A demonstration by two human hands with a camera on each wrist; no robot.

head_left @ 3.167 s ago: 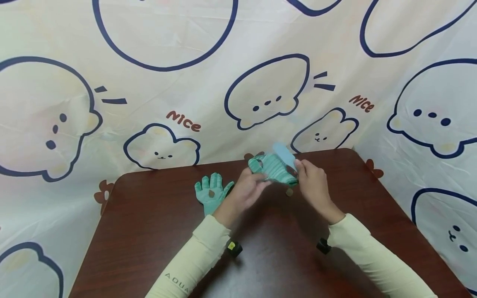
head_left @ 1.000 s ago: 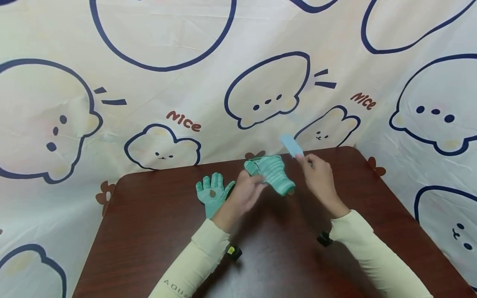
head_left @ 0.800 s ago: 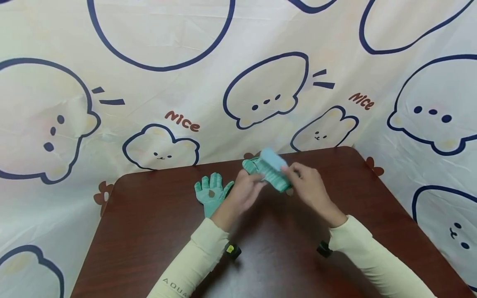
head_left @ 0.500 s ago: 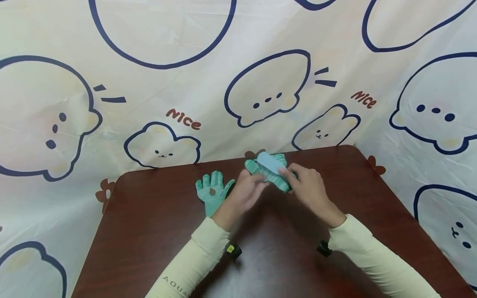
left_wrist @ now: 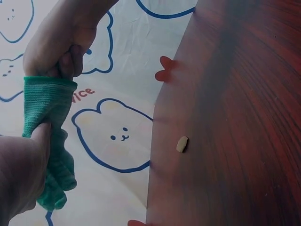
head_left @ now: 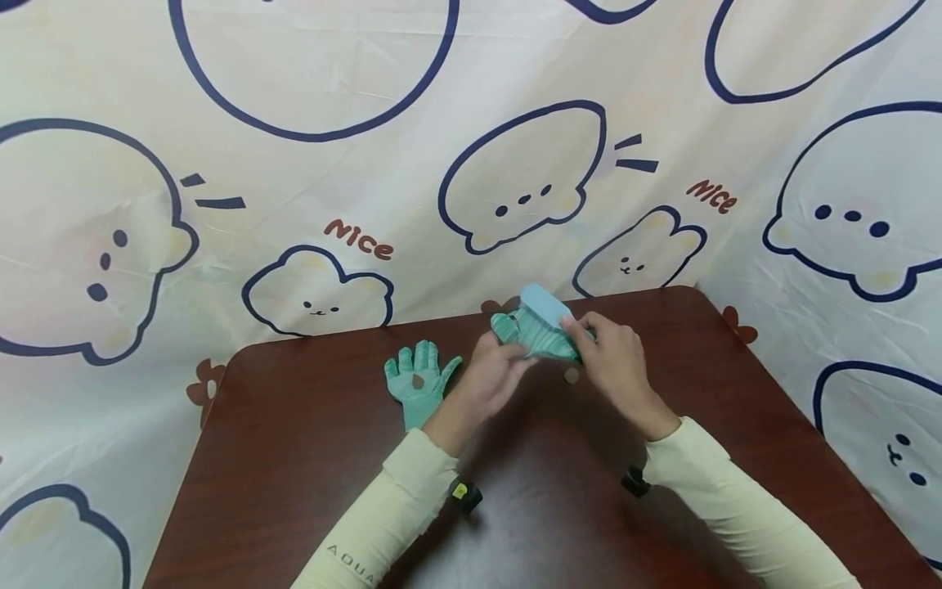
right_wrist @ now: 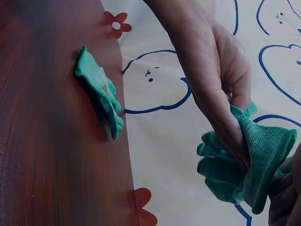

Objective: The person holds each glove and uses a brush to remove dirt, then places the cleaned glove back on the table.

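My left hand grips a green knitted glove by its finger end, above the back of the table. In the left wrist view its thumb presses on the glove's fabric. My right hand pinches a light-blue brush, which lies slantwise over the held glove. Its other fingers are at the cuff. A few bristles show past the glove in the right wrist view; the brush is hidden in the left one. A second green glove lies palm up, fingers spread, beyond my left forearm.
A small tan oval piece lies on the dark wooden table below the held glove. A brown patch shows on the lying glove's palm. Behind the table's back edge hangs a white printed cloth.
The right hand has brought the brush leftward onto the held glove, shifted it along the fabric, and now reaches the cuff. The held glove's cuff end has swung up. The lying glove stays put.
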